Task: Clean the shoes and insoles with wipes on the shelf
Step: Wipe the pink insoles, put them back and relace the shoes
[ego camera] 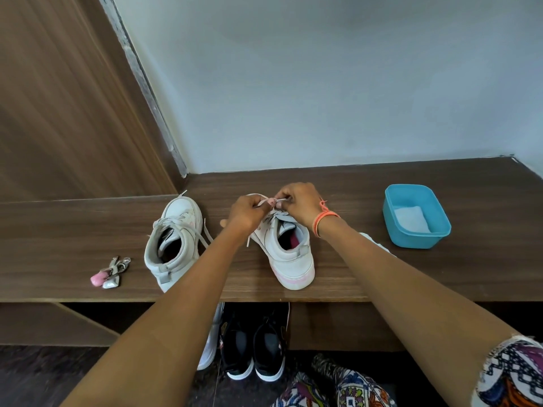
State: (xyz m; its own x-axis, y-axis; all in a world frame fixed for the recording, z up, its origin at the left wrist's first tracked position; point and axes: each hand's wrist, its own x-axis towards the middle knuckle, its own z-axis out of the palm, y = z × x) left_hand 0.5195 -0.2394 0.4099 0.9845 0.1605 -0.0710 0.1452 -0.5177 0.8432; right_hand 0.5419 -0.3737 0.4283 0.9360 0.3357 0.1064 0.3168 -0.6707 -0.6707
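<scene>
Altogether two white high-top shoes stood upright on the dark wood-grain shelf [484, 259], both to the left of the one blue tub [393, 221]. The nearer shoe [289, 259] was smooth, with a pink-tinged sole edge and a pink lining. The farther shoe [173, 242] was greyer at the collar, and its flat laces hung loose.

Two hands met over the toe end of the nearer shoe. The left hand [245, 212] and the right hand [299, 201] each had a closed grip on the thin flat lace [270, 202], which was stretched between them. One orange thread band [323, 220] circled the right wrist.

The tub was glossy plastic, a rounded rectangle, and held one folded white wipe [411, 220]. Farthest left of the tub lay one bunch of metal keys [110, 273] with a soft pink fob. Below the shelf, down and left of the tub, sat one pair of black shoes [252, 348] with white soles.
</scene>
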